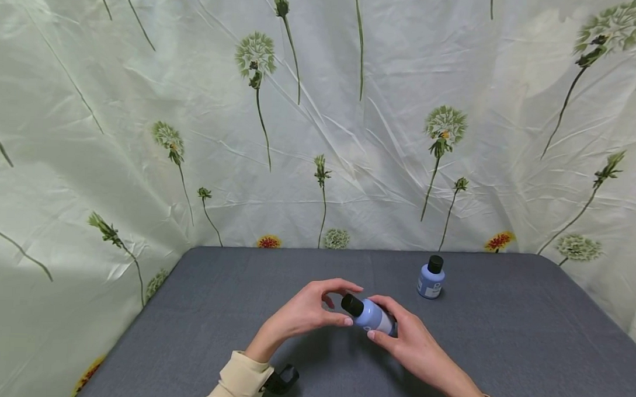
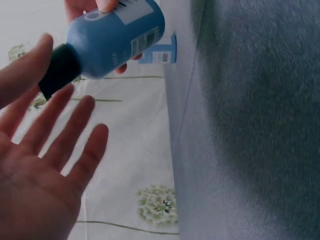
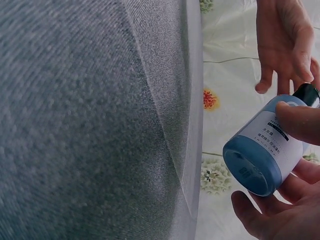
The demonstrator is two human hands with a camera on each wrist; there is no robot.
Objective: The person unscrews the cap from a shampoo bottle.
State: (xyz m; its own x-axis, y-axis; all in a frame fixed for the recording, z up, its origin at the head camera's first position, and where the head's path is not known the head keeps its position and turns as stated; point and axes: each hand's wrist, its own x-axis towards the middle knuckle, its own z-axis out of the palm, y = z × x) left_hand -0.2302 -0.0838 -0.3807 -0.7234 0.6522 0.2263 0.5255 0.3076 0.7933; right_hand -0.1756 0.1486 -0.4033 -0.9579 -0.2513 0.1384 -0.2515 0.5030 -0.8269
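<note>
Right hand (image 1: 413,342) grips tilted blue plastic bottle (image 1: 373,315) | left hand (image 1: 306,310) fingers spread at its black cap (image 1: 351,304) | second blue bottle (image 1: 431,278) upright, far right on grey bench (image 1: 529,334)

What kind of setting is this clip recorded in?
Probably a makeshift recording booth: a grey cloth-covered table enclosed by a creased floral sheet, bare but for two blue bottles, one standing, one held.

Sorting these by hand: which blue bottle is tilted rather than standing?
The bottle in the right hand, cap toward the left hand. The other bottle stands upright on the table.
</note>
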